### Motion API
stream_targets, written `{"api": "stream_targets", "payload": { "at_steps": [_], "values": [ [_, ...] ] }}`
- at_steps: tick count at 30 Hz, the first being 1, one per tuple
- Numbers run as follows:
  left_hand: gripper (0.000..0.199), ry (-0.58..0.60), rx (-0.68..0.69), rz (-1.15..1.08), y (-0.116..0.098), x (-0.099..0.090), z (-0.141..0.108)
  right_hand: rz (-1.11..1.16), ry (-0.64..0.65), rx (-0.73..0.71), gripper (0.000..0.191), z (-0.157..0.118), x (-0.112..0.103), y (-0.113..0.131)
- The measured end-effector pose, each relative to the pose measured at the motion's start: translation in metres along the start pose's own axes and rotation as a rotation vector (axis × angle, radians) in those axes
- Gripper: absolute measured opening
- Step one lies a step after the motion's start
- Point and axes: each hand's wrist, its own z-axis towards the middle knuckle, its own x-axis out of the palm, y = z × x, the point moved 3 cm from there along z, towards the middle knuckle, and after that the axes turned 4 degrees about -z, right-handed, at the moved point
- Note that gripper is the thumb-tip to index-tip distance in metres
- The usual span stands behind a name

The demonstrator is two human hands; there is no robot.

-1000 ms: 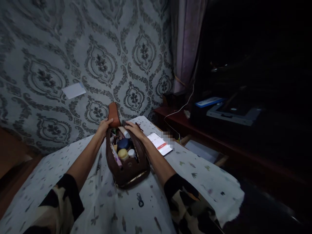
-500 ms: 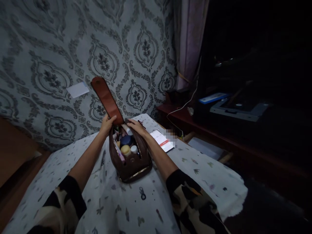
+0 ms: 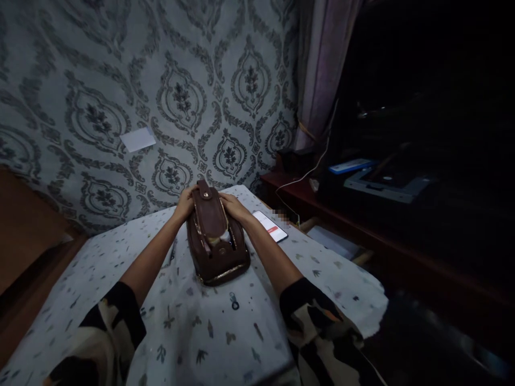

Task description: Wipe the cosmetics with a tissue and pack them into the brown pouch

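Observation:
A dark brown leather cosmetic bag [image 3: 219,266] rests on the patterned white cloth, its near end toward me. Its long strap flap [image 3: 211,214] lies folded over the top, with a snap button at the far end. Between the parted gold zippers a yellowish item and a white cap [image 3: 225,237] peek out; the flap covers the other contents. My left hand [image 3: 185,205] is closed around the bag's far left side. On the far right side, my right hand [image 3: 235,208] grips the bag too. The fingertips of both hands are partly hidden behind it.
A lit phone [image 3: 272,227] lies on the white cloth [image 3: 322,273] right of the bag. A white cable [image 3: 300,179] runs down by a dark red shelf [image 3: 287,185]. Wallpaper bearing a white card [image 3: 137,139] stands behind. A brown box [image 3: 28,230] is at left.
The strap flap, raised before with its tan underside showing, has come down toward me over the bag's opening and now covers most of the contents. Both hands remain at the bag's far sides.

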Motion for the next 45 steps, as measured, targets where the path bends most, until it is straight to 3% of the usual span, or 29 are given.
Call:
{"api": "stream_targets", "payload": {
  "at_steps": [5, 14, 23, 27, 32, 35, 40, 45],
  "values": [
    [0.034, 0.11, 0.1, 0.129, -0.006, 0.0, -0.01, 0.032, -0.023, -0.022, 0.039, -0.027, -0.003, 0.005],
    [0.045, 0.202, 0.17, 0.318, -0.015, 0.001, -0.027, 0.012, -0.119, -0.054, 0.051, -0.066, -0.001, 0.008],
    [0.043, 0.114, 0.121, 0.307, -0.017, 0.003, -0.045, -0.092, -0.272, -0.085, 0.065, -0.102, 0.011, 0.025],
    [0.041, 0.089, 0.117, 0.331, -0.014, 0.004, -0.049, -0.181, -0.256, -0.094, 0.066, -0.115, 0.01, 0.034],
    [0.043, 0.041, 0.106, 0.434, -0.015, 0.007, -0.055, -0.445, -0.196, -0.056, 0.1, -0.128, 0.012, 0.039],
    [0.047, 0.057, 0.103, 0.483, -0.016, 0.008, -0.057, -0.61, -0.168, -0.058, 0.111, -0.132, 0.017, 0.043],
    [0.046, 0.059, 0.079, 0.438, -0.012, 0.009, -0.052, -0.744, -0.164, -0.087, 0.105, -0.135, 0.022, 0.047],
    [0.041, 0.115, 0.067, 0.209, -0.018, 0.0, -0.058, -0.757, -0.151, -0.107, 0.103, -0.135, 0.021, 0.045]
  ]
}}
